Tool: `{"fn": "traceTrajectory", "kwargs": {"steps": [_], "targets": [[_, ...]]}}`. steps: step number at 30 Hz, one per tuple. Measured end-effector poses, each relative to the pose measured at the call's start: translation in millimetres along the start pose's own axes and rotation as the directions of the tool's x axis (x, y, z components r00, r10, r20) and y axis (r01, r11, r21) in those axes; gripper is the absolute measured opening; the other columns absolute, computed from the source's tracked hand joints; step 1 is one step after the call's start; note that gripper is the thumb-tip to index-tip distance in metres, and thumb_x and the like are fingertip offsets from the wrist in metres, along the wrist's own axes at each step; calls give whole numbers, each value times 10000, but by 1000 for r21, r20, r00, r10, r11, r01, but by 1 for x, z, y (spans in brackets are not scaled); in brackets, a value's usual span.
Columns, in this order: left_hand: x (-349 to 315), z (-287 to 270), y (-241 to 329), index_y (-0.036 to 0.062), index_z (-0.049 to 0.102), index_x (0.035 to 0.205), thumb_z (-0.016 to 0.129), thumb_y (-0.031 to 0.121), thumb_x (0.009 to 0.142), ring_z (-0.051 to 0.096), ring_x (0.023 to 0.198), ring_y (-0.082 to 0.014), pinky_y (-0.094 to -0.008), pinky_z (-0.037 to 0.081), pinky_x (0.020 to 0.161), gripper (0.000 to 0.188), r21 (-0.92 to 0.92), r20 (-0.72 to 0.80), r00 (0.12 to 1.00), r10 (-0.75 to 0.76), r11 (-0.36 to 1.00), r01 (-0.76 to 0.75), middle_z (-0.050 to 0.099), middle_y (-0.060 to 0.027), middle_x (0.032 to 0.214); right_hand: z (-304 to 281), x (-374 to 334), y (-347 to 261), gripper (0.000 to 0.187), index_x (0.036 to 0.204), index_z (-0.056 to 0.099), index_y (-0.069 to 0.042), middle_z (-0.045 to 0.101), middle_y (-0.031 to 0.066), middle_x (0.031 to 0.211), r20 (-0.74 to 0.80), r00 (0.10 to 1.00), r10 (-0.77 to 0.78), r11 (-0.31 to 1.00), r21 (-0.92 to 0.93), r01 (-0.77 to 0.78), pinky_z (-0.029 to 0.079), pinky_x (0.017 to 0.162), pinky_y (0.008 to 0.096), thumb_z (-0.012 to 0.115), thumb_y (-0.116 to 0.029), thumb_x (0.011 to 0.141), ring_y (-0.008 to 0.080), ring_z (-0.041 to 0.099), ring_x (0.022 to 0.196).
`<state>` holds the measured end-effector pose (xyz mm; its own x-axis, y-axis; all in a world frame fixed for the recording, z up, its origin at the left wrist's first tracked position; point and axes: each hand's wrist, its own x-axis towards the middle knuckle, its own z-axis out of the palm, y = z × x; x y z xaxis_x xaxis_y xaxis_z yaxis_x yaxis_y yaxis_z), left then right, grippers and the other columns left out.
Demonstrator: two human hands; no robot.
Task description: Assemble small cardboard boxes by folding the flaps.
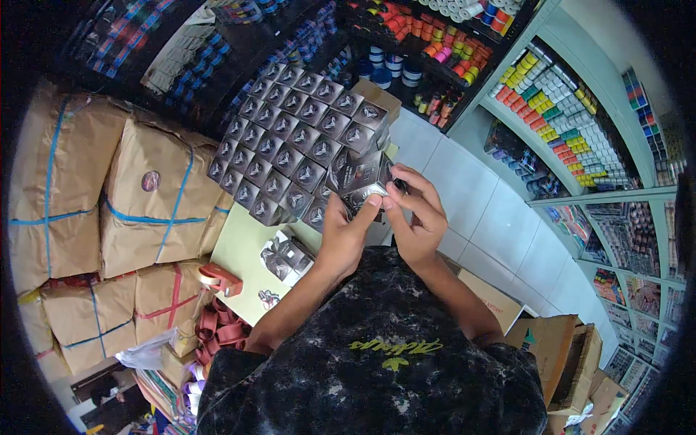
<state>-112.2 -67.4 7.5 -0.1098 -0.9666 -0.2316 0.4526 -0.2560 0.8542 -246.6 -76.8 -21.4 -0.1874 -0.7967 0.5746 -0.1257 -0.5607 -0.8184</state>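
Note:
Between my two hands is a small dark cardboard box (349,171) with a pale face toward me. My left hand (344,233) grips its near left side, the thumb pressed on the near edge. My right hand (417,217) pinches the near right corner between thumb and fingers. Just beyond stand rows of matching dark boxes (279,145), each with a silver emblem on its top. Beside my left forearm, a silver-and-black packet (284,255) lies on the pale table (243,243). Some small cut pieces (268,298) rest nearer to me.
A red tape dispenser (221,279) sits at the table's left edge. Brown paper parcels (152,192) tied with blue straps are stacked on the left. Shelves of coloured spools (558,123) line the right. Open cartons (558,355) stand behind my right elbow, and white floor tiles (500,217) show beyond.

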Motion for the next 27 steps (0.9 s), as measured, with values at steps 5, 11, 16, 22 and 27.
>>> {"fn": "traceTrajectory", "kwargs": {"steps": [5, 11, 16, 22, 27], "targets": [[3, -3, 0, 36, 439, 1402, 621, 64, 1007, 597, 1171, -175, -341, 485, 998, 436, -34, -10, 1000, -5, 999, 5, 610, -104, 1299, 4, 5, 2, 225, 1060, 766, 7, 667, 192, 1248, 8, 1000, -13, 1000, 2, 13, 497, 1022, 418, 753, 54, 840, 346, 616, 1223], [1, 3, 12, 44, 433, 1412, 609, 74, 1011, 589, 1191, -190, -371, 467, 1028, 439, -214, -38, 998, -56, 976, 47, 606, -102, 1305, 8, 6, -2, 287, 1126, 729, 18, 637, 196, 1301, 31, 999, -15, 1000, -16, 15, 487, 1044, 439, 768, 26, 841, 353, 601, 1249], [-5, 5, 18, 46, 411, 1426, 598, 97, 1022, 571, 1217, -198, -398, 457, 1040, 448, -277, 15, 996, -84, 957, 85, 584, -103, 1332, 11, 3, -3, 390, 1190, 667, 15, 628, 202, 1306, -66, 997, -34, 999, 31, 36, 478, 1071, 461, 799, 7, 823, 373, 592, 1268], [-15, 2, 10, 58, 413, 1418, 584, 109, 1033, 566, 1224, -192, -404, 453, 1040, 425, -266, -30, 992, -124, 957, 112, 581, -99, 1337, 7, -2, -4, 286, 1060, 703, 14, 663, 185, 1239, -35, 995, -92, 996, 16, 93, 504, 1042, 459, 808, 39, 795, 365, 625, 1220], [-23, -2, 6, 66, 417, 1413, 572, 114, 1042, 563, 1225, -189, -408, 442, 1052, 405, -237, 1, 997, -79, 969, 77, 578, -93, 1341, 7, -7, -12, 259, 1017, 712, 2, 678, 178, 1206, -28, 994, -107, 994, 11, 107, 510, 1029, 458, 814, 43, 783, 361, 634, 1203]]}}
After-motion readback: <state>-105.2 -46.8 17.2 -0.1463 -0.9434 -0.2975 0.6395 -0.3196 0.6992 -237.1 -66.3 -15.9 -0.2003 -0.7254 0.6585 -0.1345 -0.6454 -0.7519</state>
